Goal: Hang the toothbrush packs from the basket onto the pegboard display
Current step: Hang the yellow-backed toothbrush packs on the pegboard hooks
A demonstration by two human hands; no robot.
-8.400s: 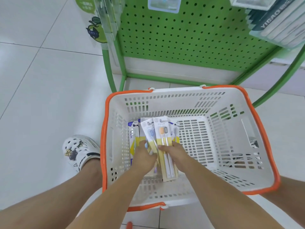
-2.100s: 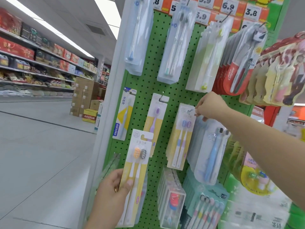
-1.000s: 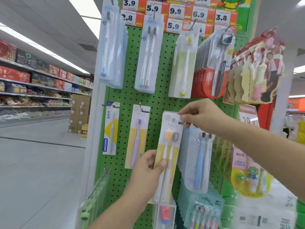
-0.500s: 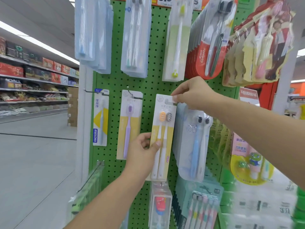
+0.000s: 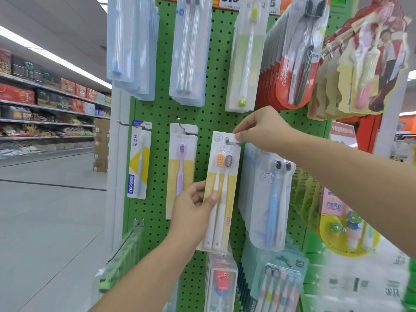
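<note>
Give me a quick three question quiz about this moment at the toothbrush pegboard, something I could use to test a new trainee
1. True or false: the left hand grips the two-brush pack at its top edge.
2. Which pack hangs just left of that one on the green pegboard? A) purple toothbrush pack B) Colgate pack C) frog pack
3. Fill in: the right hand pinches the pack's top corner beside the metal ____.

Key
1. False; it holds the pack at mid-height.
2. A
3. hook
</note>
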